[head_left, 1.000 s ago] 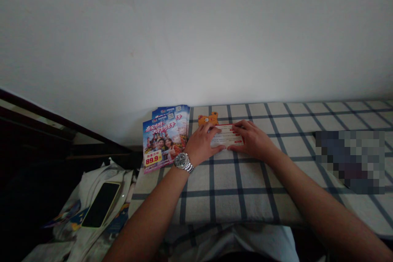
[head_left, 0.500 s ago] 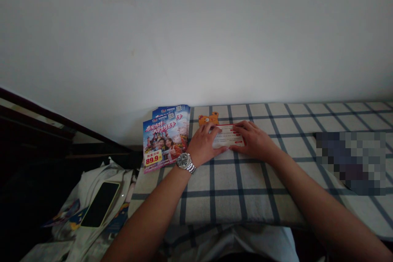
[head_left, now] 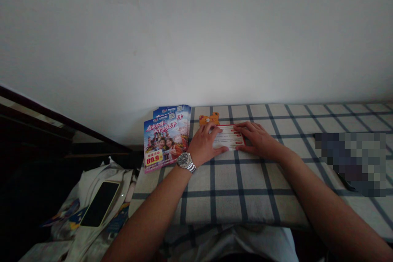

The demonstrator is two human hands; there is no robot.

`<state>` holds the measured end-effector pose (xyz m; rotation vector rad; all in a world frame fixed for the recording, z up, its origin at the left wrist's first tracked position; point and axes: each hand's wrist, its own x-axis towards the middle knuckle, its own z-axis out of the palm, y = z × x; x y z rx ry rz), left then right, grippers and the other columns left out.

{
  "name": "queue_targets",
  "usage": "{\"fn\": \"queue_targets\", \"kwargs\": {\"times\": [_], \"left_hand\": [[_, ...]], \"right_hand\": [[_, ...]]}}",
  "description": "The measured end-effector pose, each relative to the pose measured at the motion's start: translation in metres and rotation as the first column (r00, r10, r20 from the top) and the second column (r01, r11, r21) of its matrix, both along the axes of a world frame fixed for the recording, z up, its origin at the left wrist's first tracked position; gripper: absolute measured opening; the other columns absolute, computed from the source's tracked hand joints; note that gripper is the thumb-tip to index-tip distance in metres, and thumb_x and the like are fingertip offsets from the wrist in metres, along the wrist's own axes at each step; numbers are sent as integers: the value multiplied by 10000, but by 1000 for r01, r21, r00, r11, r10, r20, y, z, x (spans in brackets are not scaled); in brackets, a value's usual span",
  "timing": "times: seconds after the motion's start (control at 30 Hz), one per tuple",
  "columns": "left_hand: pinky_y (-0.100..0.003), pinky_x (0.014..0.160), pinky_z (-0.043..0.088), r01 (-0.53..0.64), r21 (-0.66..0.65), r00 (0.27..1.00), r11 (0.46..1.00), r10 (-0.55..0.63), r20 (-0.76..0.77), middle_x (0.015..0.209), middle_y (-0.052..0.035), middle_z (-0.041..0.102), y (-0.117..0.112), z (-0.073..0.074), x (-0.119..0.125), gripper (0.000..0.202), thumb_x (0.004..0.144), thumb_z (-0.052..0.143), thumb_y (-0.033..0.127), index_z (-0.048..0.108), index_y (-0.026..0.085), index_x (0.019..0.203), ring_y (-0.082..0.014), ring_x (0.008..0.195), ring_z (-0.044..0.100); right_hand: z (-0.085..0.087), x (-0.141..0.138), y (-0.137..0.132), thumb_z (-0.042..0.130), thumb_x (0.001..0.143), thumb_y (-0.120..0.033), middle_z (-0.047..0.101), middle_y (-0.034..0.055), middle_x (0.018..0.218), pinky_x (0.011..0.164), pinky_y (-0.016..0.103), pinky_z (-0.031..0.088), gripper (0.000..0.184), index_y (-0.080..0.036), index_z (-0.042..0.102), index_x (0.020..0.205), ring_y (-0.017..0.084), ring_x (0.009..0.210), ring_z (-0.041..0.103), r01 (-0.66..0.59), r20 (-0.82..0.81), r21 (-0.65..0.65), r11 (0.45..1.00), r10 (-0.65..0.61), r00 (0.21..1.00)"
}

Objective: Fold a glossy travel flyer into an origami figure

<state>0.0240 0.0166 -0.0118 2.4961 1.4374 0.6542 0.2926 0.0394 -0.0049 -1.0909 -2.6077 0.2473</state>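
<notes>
A folded flyer [head_left: 229,137], its text side up with red labels and a red border, lies flat on the checked cloth. My left hand [head_left: 206,141] grips the flyer's left end, thumb at the near edge and fingers at the far edge. At the right end my right hand [head_left: 256,140] holds it the same way, thumb near the lower corner and fingers over the upper one. My left wrist wears a metal watch [head_left: 185,161]. Left of my hands sits a stack of colourful flyers [head_left: 164,139], slightly fanned.
An orange cartoon bear cutout [head_left: 209,118] lies just behind the flyer. A dark, pixel-blurred item [head_left: 346,161] is at the right. Below the table's left end, a phone [head_left: 100,204] rests on a white bag [head_left: 92,176]. The wall [head_left: 215,49] borders the checked tabletop [head_left: 227,202].
My right hand has slid a little to the right along the flyer, baring more of its right end. My left hand has stayed nearly in place.
</notes>
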Motion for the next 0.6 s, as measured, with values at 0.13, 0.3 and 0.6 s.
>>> {"fn": "queue_targets", "kwargs": {"times": [0.13, 0.3, 0.6], "left_hand": [[-525, 1110, 498, 3, 0, 1000, 1000, -3, -4, 1329, -97, 549, 1, -1, 0, 642, 794, 847, 526, 593, 219, 1297, -324, 1237, 553], [-532, 1109, 494, 10, 0, 1000, 1000, -10, 18, 1323, -97, 547, 1, -1, -1, 642, 788, 854, 520, 592, 228, 1296, -324, 1231, 553], [-537, 1095, 496, 1, -4, 1000, 1000, -1, 15, 1331, -101, 544, 1, -2, -1, 646, 794, 844, 537, 592, 225, 1300, -325, 1234, 550]], "right_hand": [[-3, 4, 4, 709, 921, -492, 571, 153, 1439, 1106, 591, 472, 672, -254, 505, 1516, 366, 1299, 567, -6, -36, -15, 1000, 5, 999], [-12, 16, 14, 716, 918, -492, 537, 147, 1492, 1116, 604, 462, 742, -297, 443, 1580, 372, 1344, 543, -85, -49, -56, 995, 83, 995], [-18, 29, 23, 752, 900, -474, 534, 131, 1533, 1118, 574, 489, 744, -321, 470, 1572, 371, 1375, 550, -147, -114, -104, 984, 135, 984]]}}
